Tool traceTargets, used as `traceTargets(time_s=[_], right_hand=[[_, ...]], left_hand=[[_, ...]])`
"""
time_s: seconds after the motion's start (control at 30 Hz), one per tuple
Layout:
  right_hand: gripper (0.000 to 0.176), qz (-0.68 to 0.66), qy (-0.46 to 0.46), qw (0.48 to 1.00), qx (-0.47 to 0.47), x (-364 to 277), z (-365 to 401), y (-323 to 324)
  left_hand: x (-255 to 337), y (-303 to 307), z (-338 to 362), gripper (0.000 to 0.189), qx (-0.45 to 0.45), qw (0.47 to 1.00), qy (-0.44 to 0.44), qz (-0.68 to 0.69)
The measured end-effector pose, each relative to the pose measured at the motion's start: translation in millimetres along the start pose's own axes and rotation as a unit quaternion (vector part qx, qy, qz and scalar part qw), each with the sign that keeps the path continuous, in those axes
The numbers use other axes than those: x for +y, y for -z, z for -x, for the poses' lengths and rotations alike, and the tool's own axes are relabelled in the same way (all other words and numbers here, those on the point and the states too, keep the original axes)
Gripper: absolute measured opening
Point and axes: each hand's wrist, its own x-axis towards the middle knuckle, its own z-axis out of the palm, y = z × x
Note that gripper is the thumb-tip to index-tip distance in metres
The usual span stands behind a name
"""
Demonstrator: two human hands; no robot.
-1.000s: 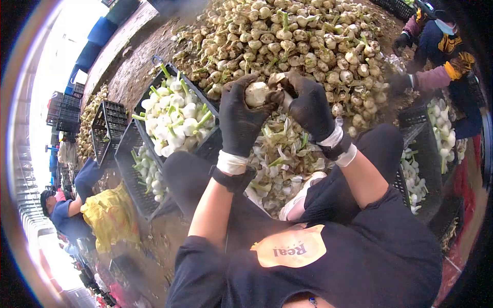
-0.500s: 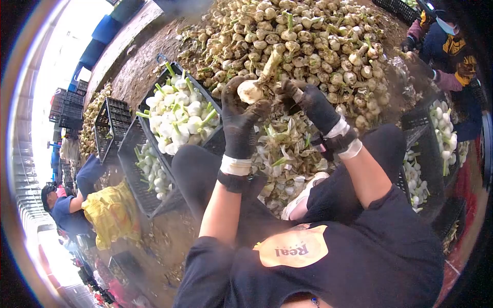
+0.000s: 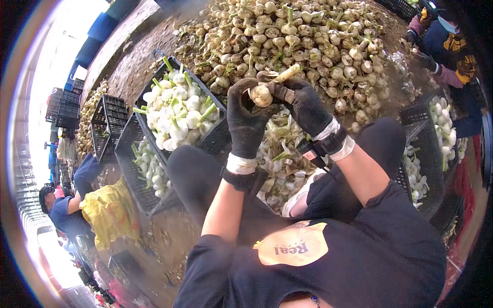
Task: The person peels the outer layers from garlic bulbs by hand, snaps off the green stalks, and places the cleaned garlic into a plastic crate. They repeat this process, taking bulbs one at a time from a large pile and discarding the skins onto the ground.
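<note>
Between my two gloved hands is one garlic bulb (image 3: 261, 96), with dirty outer skin and a thick stalk slanting up to the right. My left hand (image 3: 245, 115), in a dark soiled glove, curls round the bulb's left side. The fingers of my right hand (image 3: 303, 102) close on it from the right, near the base of the stalk. Peeled skins (image 3: 280, 136) lie heaped below my hands, between my legs. Beyond my hands rises a large pile of unpeeled garlic (image 3: 308, 43).
On my left, a black crate (image 3: 221, 126) holds clean white bulbs, and another crate (image 3: 123, 154) beside it holds more. Further crates of white garlic (image 3: 444, 128) stand on my right. A co-worker (image 3: 447, 49) works at upper right; another person (image 3: 67, 210) sits at far left near a yellow sack (image 3: 110, 213).
The bulb has turned in my hands, its stalk tipping from upright over to the right. My right hand has come in closer to the bulb and my left.
</note>
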Motion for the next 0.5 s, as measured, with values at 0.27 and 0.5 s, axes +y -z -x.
traceTargets(time_s=[0.27,0.5], right_hand=[[0.038,0.157,0.066,0.985,0.027,5.0,3.4,-6.7],[0.036,0.147,0.022,0.988,0.043,3.0,13.0,-1.3]], left_hand=[[6.3,0.9,2.2,0.061,0.009,0.989,-0.070,-0.131],[2.6,-4.4,11.6,0.062,0.014,0.997,0.033,0.068]])
